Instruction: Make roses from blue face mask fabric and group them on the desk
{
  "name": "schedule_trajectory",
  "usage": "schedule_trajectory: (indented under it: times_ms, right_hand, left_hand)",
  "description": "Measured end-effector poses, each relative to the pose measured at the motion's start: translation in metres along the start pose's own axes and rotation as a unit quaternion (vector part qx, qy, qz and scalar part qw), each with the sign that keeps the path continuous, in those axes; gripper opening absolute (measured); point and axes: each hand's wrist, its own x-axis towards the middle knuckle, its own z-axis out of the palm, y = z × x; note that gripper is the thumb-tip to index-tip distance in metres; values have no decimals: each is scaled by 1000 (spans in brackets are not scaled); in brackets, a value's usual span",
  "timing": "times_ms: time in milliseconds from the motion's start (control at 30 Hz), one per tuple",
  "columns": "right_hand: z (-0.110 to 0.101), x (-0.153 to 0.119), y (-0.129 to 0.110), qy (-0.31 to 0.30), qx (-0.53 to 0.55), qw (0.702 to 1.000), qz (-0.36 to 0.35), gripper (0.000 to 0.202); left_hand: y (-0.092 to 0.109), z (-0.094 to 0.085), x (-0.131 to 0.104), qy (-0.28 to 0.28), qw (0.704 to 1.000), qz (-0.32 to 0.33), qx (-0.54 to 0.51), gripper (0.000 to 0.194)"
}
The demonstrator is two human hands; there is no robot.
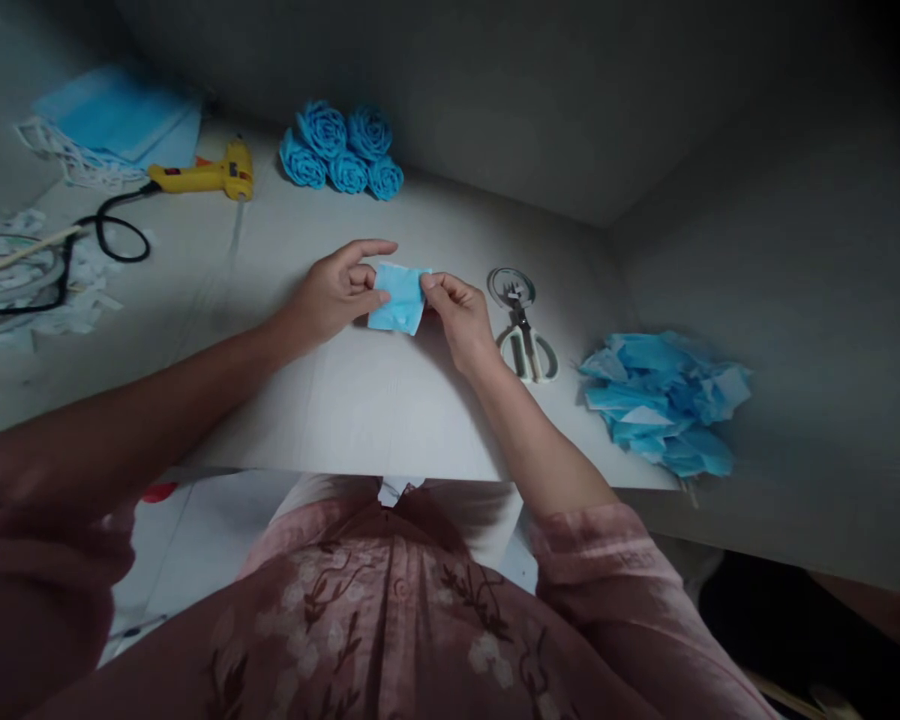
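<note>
texts: none legible | labels, brands: none legible | numbers, signs: none legible

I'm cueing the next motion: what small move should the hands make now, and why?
Perhaps curl the upper right corner of the blue square inward: the right hand pinches there, the left hand holds the left edge, and the square is spread, not rolled.

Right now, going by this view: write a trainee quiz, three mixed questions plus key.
1. True or false: the left hand and the right hand both touch the blue square.
2. How many blue rosettes sit toward the far side of the table?
3. Which is nearer the right hand?
A) yellow glue gun
B) scissors
C) stack of face masks

Key:
1. True
2. Five
3. B
</note>
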Motion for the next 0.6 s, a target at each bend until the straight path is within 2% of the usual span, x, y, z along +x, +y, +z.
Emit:
schedule_trajectory:
  times_ms: [167,333,533,600]
  right_hand:
    - [0,0,0,-12,1,1000,-4,61]
    - [2,-2,1,-27,7,1000,-1,62]
    - [6,-4,-6,-19,28,997,72,65]
    - [7,-4,-7,-30,26,996,77,65]
  left_hand:
    - [3,-1,1,12,1000,5,-4,48]
    - [7,-1,0,25,1000,0,7,57]
    - [2,-6,2,44,999,-13,2,57]
    - [2,-6,2,42,999,-15,-4,57]
